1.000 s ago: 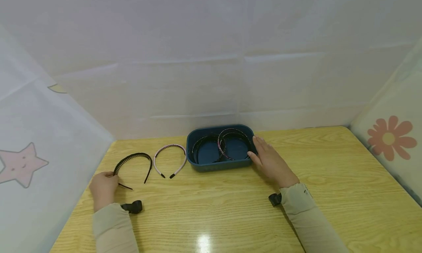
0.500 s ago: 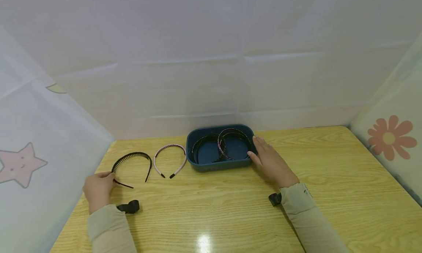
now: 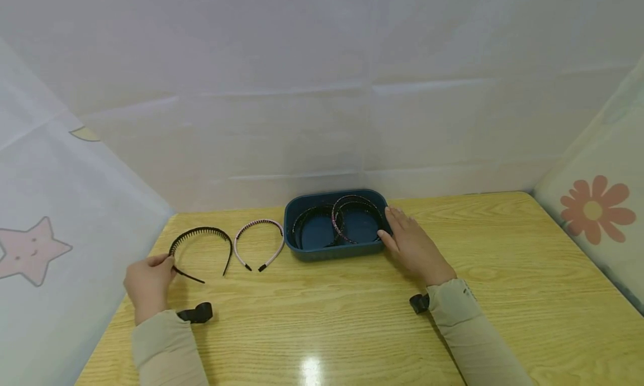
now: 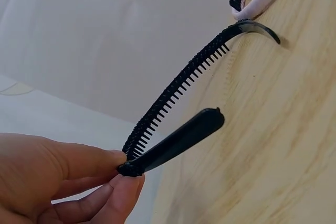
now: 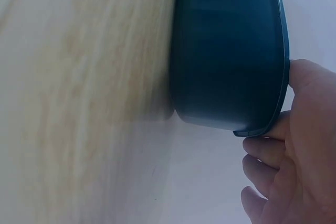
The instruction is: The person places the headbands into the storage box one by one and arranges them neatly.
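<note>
My left hand (image 3: 150, 282) pinches a black toothed headband (image 3: 200, 229) near one end, thumb and fingertips together. In the left wrist view the headband (image 4: 176, 90) tilts, its teeth pointing inward, one tip down by the table. Just right of it lies a pink headband (image 3: 274, 255) with black tips and dark teeth, its ends toward me. At a dark blue plastic basket (image 3: 332, 254), my right hand (image 3: 415, 251) rests against the right end, fingers extended along the side and thumb at the front rim. The right wrist view shows the basket's wall (image 5: 226, 51) beside that hand.
Inside the basket lie several dark headbands, one speckled with pink (image 3: 336, 224). The wood-grain table (image 3: 322, 313) ends at a pale cloth backdrop (image 3: 282, 123) behind, with printed cloth at both sides. A black wrist camera (image 3: 197, 313) sits at the left cuff.
My left hand has shifted slightly left and then up, raising the near side of the black headband with it. My right hand and the basket stay in place.
</note>
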Available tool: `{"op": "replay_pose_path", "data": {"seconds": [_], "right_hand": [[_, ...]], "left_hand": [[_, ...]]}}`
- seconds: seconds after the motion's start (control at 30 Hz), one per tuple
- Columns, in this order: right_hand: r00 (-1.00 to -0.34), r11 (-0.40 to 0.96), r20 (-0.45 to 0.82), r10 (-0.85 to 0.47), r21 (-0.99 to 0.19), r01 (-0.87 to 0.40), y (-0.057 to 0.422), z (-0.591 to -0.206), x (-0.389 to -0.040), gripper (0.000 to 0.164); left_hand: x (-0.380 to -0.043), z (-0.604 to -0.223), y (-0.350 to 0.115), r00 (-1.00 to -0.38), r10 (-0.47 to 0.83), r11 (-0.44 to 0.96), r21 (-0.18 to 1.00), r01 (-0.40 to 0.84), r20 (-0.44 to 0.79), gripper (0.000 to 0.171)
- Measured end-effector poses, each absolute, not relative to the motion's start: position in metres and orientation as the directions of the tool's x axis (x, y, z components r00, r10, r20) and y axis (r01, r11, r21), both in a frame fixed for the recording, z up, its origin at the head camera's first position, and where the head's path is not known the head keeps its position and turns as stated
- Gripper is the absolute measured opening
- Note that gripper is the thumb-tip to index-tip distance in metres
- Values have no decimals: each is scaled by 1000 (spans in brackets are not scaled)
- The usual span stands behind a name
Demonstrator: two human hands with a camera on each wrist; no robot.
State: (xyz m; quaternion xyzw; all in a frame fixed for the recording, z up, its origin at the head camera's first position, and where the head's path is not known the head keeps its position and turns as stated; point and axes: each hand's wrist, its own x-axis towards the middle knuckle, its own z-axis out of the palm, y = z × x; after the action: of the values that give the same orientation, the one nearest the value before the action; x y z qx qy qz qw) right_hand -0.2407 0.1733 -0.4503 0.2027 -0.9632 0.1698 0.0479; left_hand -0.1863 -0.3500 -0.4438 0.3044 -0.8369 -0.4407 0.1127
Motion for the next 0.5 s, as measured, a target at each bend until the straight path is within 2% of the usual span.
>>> {"op": "replay_pose_path", "data": {"seconds": [0.23,0.5], "right_hand": [[-915,861,149,-375,-310,-404,173,-449,-240,68],[-918,861,141,-372,-316,-398,174,-450,-241,69]], "left_hand": [[-190,-440,-347,-788,-609,374,842,-389,-94,43],[-194,-434,-342,-798,-586,233,914,-333,-142,45]]}}
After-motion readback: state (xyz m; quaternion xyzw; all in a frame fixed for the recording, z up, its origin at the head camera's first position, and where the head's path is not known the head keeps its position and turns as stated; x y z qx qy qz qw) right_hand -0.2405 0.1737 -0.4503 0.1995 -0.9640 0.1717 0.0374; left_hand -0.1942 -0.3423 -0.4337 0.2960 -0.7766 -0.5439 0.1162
